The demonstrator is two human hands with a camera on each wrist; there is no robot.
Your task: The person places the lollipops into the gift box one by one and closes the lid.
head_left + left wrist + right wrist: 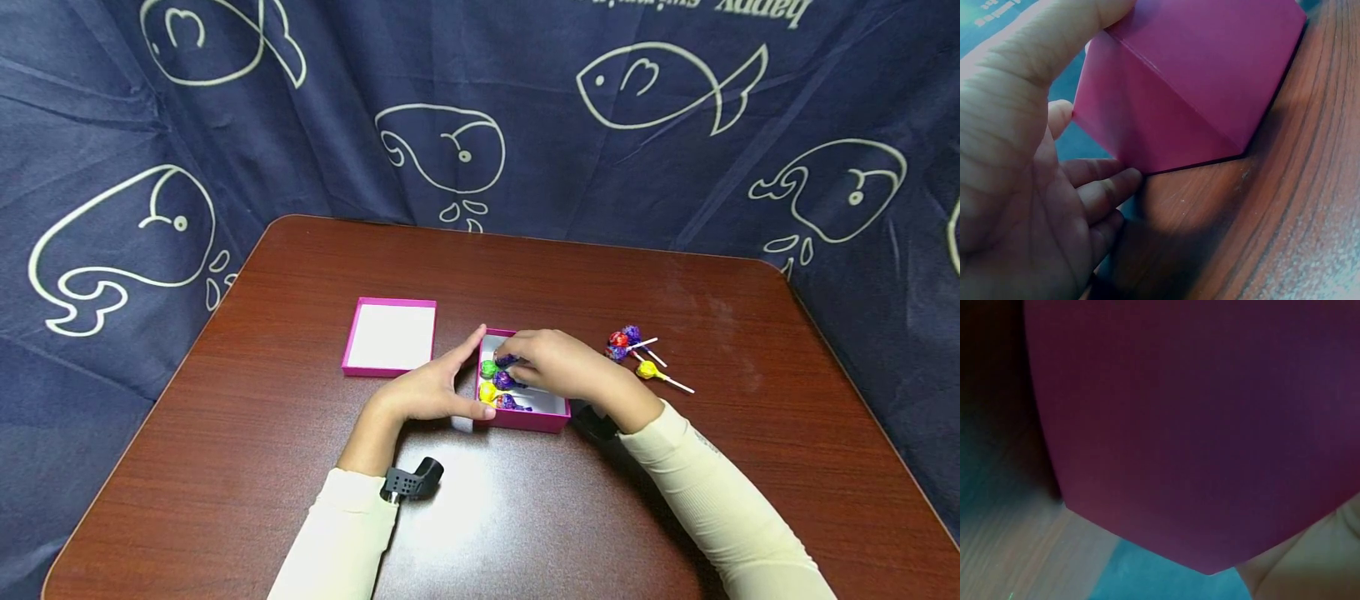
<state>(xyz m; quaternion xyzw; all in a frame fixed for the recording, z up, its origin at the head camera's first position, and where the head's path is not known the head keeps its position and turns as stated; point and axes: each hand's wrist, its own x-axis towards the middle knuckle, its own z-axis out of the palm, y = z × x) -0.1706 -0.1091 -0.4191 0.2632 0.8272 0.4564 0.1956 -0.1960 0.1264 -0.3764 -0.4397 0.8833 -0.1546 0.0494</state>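
Note:
A pink box [528, 419] with a white inside stands near the middle of the table. My left hand [427, 392] holds it by the left side, thumb at the near corner and index finger at the far one; in the left wrist view the thumb lies against the pink wall. Inside the box lie a green lollipop [489, 368], a purple lollipop [503, 380], a yellow lollipop [487, 392] and a red-and-purple lollipop [506, 402]. My right hand [555, 360] reaches in from the right and pinches a dark purple lollipop [507, 359], partly hidden under its fingers.
Left of the box lies a pink lid [390, 372], its white inside facing up. Several loose lollipops lie to the right, among them a red one [618, 339] and a yellow one [647, 369]. A blue curtain [540, 167] hangs behind the table [525, 271].

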